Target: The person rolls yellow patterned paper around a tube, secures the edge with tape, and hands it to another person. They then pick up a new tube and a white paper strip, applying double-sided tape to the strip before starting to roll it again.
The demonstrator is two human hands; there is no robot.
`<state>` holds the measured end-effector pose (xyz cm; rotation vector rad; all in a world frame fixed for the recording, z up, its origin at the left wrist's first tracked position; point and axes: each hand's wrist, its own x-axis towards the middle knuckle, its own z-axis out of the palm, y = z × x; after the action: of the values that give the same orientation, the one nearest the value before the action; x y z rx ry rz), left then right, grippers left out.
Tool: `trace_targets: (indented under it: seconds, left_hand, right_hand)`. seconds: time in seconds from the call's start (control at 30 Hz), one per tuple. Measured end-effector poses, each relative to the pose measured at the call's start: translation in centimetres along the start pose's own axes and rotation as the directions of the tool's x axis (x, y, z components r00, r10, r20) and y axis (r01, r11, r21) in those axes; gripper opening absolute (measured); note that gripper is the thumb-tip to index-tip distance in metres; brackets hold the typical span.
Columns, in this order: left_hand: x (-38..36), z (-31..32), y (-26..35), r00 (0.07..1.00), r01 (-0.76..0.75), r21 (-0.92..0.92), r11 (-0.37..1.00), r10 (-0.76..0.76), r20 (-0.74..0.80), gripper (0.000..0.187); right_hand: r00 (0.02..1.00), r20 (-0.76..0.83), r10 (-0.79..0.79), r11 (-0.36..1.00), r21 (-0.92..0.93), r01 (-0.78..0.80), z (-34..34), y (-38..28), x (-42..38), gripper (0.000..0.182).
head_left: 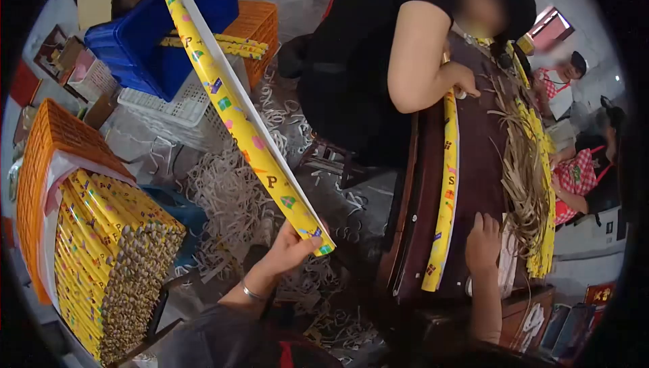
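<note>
My left hand is closed round the lower end of a yellow wrapping paper roll, printed with letters and gift boxes. The roll slants up to the left, and a white edge runs along its length. My right hand lies on the dark table with its fingers stretched out, beside a white strip. To its left, another yellow roll lies lengthwise on the table. A co-worker's hand is at that roll's far end.
An orange crate at the left holds many stacked yellow rolls. Behind it stand a blue bin and a white crate. Paper shreds litter the floor. Brown strips lie along the table's right side, near other people.
</note>
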<state>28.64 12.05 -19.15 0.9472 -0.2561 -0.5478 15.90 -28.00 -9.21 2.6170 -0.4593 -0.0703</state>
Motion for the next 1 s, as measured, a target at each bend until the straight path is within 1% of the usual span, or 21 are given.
trace_targets:
  seconds: [0.03,0.07,0.1,0.13,0.2,0.23,0.27,0.37,0.4,0.47,0.5,0.57,0.6,0.67,0.7,0.73,0.8,0.83,0.9,0.93,1.0]
  left_hand:
    - [-1.1,1.0,0.8,0.998,-0.004,0.013,1.0,0.003,0.056,0.028]
    - [-2.1,1.9,1.5,0.993,-0.005,0.023,1.0,0.002,0.117,0.027]
    - [-2.9,2.0,2.3,0.954,0.021,0.047,0.999,-0.035,0.299,0.026]
    - [-3.8,3.0,2.9,0.939,0.0,0.079,0.997,-0.027,0.344,0.022]
    - [-5.9,5.8,4.1,0.904,-0.036,0.066,0.997,0.005,0.428,0.014]
    - [-7.1,7.1,4.5,0.889,0.014,0.068,0.998,-0.043,0.456,0.014]
    - [-8.2,8.2,4.6,0.867,0.061,0.073,0.995,-0.089,0.491,0.014]
    - [-11.2,10.8,4.1,0.716,0.032,0.12,0.992,-0.107,0.69,0.012]
    - [-11.9,11.7,3.9,0.645,-0.089,0.137,0.987,-0.047,0.763,0.008]
    - [-13.4,13.6,3.1,0.56,-0.195,0.031,0.98,0.085,0.824,0.009]
    - [-14.9,14.7,3.6,0.603,-0.165,0.058,0.985,0.054,0.796,0.016]
    - [-17.8,16.6,3.4,0.628,-0.051,0.072,0.996,-0.024,0.778,0.02]
    - [-18.5,16.0,0.9,0.474,-0.018,0.16,0.987,-0.132,0.87,0.042]
    - [-21.5,17.9,0.4,0.46,-0.076,0.112,0.991,-0.065,0.885,0.033]
    - [-23.2,19.0,0.1,0.472,-0.134,0.058,0.989,0.012,0.882,0.025]
    - [-25.1,19.7,-0.9,0.453,-0.123,0.059,0.991,0.003,0.892,0.025]
    - [-28.1,20.4,-3.0,0.305,0.394,0.127,0.91,-0.26,0.916,0.03]
    - [-29.0,20.5,-3.2,0.291,0.399,0.137,0.907,-0.267,0.919,0.03]
    - [-30.1,20.6,-3.7,0.099,0.303,0.134,0.943,-0.172,0.98,0.044]
    - [-29.7,20.6,-2.4,0.094,0.301,0.141,0.943,-0.177,0.98,0.044]
    - [-26.7,20.3,2.1,0.04,0.037,0.112,0.993,-0.113,0.993,0.062]
  right_hand:
    - [0.976,-0.217,0.001,0.997,0.076,0.016,-0.6,0.9,-1.0,0.03]
    - [0.975,-0.217,0.049,0.97,0.244,0.005,-4.8,0.2,-2.2,0.027]
    - [0.973,-0.207,0.101,0.915,0.402,-0.009,-10.3,-1.1,-3.4,0.024]
    - [0.948,-0.311,0.067,0.892,0.444,0.083,-13.6,-2.2,-4.3,0.027]
    - [0.938,-0.342,0.063,0.826,0.545,0.143,-19.5,-5.7,-6.5,0.036]
    - [0.964,-0.259,0.064,0.755,0.644,0.123,-22.9,-7.5,-7.3,0.046]
    - [0.959,-0.278,0.051,0.719,0.677,0.158,-24.6,-8.7,-8.1,0.055]
    - [0.941,-0.329,0.085,0.567,0.792,0.226,-27.7,-11.4,-9.7,0.08]
    - [0.923,-0.37,0.107,0.495,0.825,0.273,-28.5,-12.1,-10.5,0.083]
    - [0.915,-0.378,0.139,0.477,0.836,0.272,-31.1,-13.0,-12.8,0.085]
    - [0.895,-0.418,0.157,0.471,0.828,0.304,-31.8,-13.4,-13.9,0.085]
    - [0.918,-0.323,0.229,0.525,0.835,0.163,-34.4,-13.2,-16.6,0.085]
    - [0.898,-0.321,0.302,0.56,0.821,0.105,-34.5,-13.4,-17.9,0.083]
    - [0.836,-0.331,0.438,0.577,0.817,0.021,-34.9,-13.5,-21.2,0.079]
    - [0.736,-0.477,0.48,0.64,0.765,0.079,-33.7,-13.8,-22.6,0.074]
    - [0.729,-0.47,0.497,0.64,0.766,0.057,-33.4,-14.0,-24.2,0.074]
    - [0.694,-0.518,0.501,0.727,0.686,-0.012,-33.3,-14.3,-27.4,0.07]
    - [0.679,-0.497,0.54,0.722,0.689,-0.069,-33.3,-14.6,-28.9,0.066]
    - [0.665,-0.496,0.558,0.746,0.651,-0.14,-32.7,-14.7,-32.1,0.065]
    - [0.659,-0.501,0.561,0.771,0.607,-0.195,-32.3,-14.7,-33.8,0.064]
    - [0.648,-0.515,0.561,0.807,0.514,-0.29,-31.4,-15.0,-37.5,0.059]
